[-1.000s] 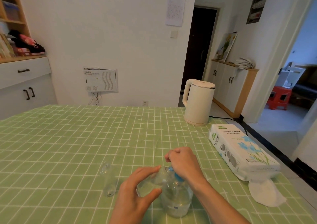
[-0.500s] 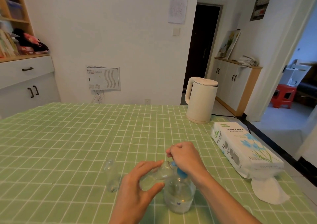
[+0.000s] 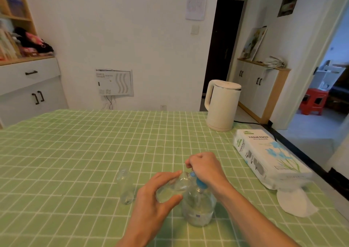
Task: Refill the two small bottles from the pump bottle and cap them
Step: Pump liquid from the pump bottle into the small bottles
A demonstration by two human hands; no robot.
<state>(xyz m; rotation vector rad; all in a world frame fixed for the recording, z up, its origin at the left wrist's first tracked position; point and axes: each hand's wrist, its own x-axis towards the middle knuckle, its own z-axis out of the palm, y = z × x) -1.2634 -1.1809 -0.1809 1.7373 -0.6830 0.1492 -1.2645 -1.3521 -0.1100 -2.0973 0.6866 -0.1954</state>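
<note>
A clear pump bottle (image 3: 198, 209) with a blue pump head (image 3: 200, 183) stands on the green checked tablecloth near the front. My right hand (image 3: 204, 167) sits on top of the pump, fingers curled over its head. My left hand (image 3: 153, 199) grips a small clear bottle (image 3: 173, 187), tilted with its mouth up against the pump's spout. Some clear liquid shows inside it. A second small clear bottle (image 3: 125, 187) stands upright and uncapped just left of my left hand. No caps are visible.
A white tissue paper pack (image 3: 268, 156) lies at the right with a loose tissue (image 3: 296, 203) in front of it. A white electric kettle (image 3: 221, 105) stands at the far right edge of the table (image 3: 75, 152), its cord trailing off.
Both hands and the bottles keep the same arrangement. Only the camera has shifted a little, lifting the scene in the frame.
</note>
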